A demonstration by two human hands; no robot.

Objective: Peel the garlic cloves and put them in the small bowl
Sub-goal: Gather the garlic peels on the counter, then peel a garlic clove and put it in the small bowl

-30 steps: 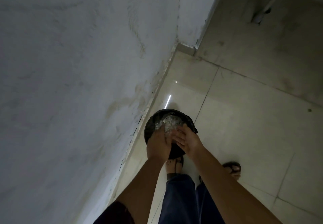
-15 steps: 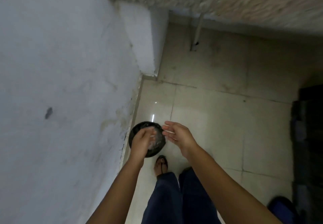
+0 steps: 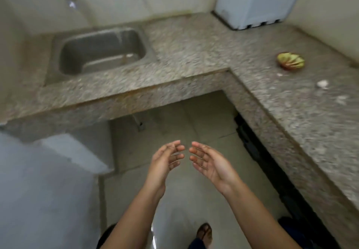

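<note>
Bowl (image 3: 290,62) on counter (image 3: 194,41), nothing held

A sink (image 3: 101,50) sits in the counter's left part. Over the floor in front, the left hand (image 3: 165,159) and right hand (image 3: 211,163) are palm up. Their fingers are loose and wide, tips near but apart, holding nothing. The bowl stands near the counter's right edge. White bits (image 3: 322,83) lie near it, too blurry to name.

counter (image 3: 194,50): speckled beige-grey | small bowl (image 3: 290,61): yellow-green, perhaps red-brown rim | sink (image 3: 103,52): grey

Counter (image 3: 194,50) — L-shaped, speckled stone | steel sink (image 3: 101,41) inset, tap (image 3: 71,2) above | white appliance (image 3: 256,0) in corner | pale tiled floor (image 3: 184,210)
</note>
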